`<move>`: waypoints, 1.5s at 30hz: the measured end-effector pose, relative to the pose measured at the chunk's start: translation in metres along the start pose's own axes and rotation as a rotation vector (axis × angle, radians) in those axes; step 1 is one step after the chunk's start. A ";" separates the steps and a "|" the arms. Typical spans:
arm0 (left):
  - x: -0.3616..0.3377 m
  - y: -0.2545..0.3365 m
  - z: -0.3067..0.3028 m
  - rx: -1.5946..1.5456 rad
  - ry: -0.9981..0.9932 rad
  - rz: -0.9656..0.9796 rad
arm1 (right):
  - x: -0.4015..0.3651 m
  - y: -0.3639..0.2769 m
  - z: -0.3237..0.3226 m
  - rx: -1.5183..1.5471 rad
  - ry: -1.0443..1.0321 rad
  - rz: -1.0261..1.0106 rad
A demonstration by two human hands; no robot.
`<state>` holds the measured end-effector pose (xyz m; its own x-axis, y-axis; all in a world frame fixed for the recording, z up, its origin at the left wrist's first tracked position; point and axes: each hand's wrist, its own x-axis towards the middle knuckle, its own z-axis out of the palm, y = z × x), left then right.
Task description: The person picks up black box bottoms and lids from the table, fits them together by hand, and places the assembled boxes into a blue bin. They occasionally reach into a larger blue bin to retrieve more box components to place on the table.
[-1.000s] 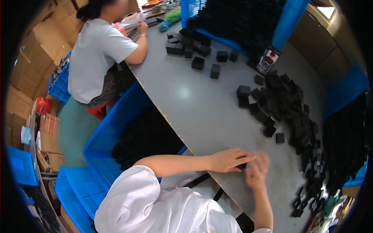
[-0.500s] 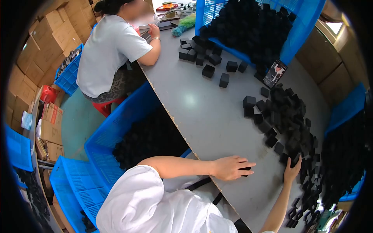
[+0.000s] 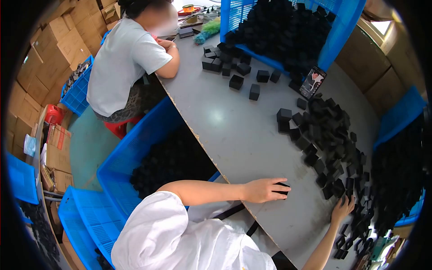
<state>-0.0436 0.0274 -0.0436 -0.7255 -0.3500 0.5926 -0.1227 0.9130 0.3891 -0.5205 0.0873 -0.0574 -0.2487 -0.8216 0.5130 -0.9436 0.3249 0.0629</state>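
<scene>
My left hand [image 3: 265,190] is closed around a small black block [image 3: 281,191] on the grey tabletop, near the table's front edge. Further right, my right hand [image 3: 343,209] has its fingers apart at the lower edge of a heap of black blocks [image 3: 326,130]. Its fingertips touch or nearly touch dark pieces there, and nothing is clearly held in it. Linked-looking black pieces [image 3: 344,243] lie just right of my right wrist.
A blue crate [image 3: 344,40] tipped toward the table spills black blocks. A phone [image 3: 312,83] leans by it. Loose blocks [image 3: 236,82] lie nearby. At the far left edge a person [image 3: 128,63] sits. Blue bins [image 3: 110,168] stand below the table's left edge.
My right hand has moved slightly down, and its fingers have spread away from the dark piece between them. My left hand stays on its block. The seated person's hand has lowered.
</scene>
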 end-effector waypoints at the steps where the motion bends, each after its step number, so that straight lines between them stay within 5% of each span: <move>1: -0.001 0.000 0.000 0.000 0.002 -0.008 | 0.000 -0.009 -0.010 0.002 -0.005 -0.006; 8: 0.001 0.000 -0.005 -0.106 0.042 -0.029 | -0.020 -0.044 -0.036 0.169 0.067 0.087; 13: 0.002 0.002 -0.006 -0.122 0.064 -0.043 | -0.034 -0.012 -0.016 0.082 0.112 0.200; 26: 0.001 0.002 -0.004 -0.176 0.087 -0.026 | -0.031 0.002 -0.032 0.187 -0.158 0.195; 28: 0.001 0.001 -0.008 -0.202 0.099 -0.021 | -0.026 -0.022 -0.053 0.378 0.111 0.308; 30: -0.004 0.007 -0.018 -0.313 0.047 -0.123 | -0.022 -0.065 -0.083 0.635 0.177 0.272; 34: -0.007 0.015 -0.036 -0.268 0.092 -0.379 | -0.021 -0.191 -0.145 0.872 -0.195 -0.149; 36: -0.011 0.009 -0.035 -0.168 0.093 -0.354 | -0.019 -0.227 -0.150 0.964 -0.315 -0.307; 41: -0.004 0.011 -0.035 -0.218 0.076 -0.467 | -0.015 -0.272 -0.130 1.086 -0.427 -0.619; 45: -0.004 0.011 -0.035 -0.220 0.107 -0.472 | -0.018 -0.281 -0.129 1.096 -0.481 -0.668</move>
<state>-0.0184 0.0314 -0.0173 -0.5512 -0.7422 0.3812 -0.2660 0.5894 0.7628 -0.2222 0.0717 0.0264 0.4793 -0.8270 0.2938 -0.5445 -0.5427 -0.6395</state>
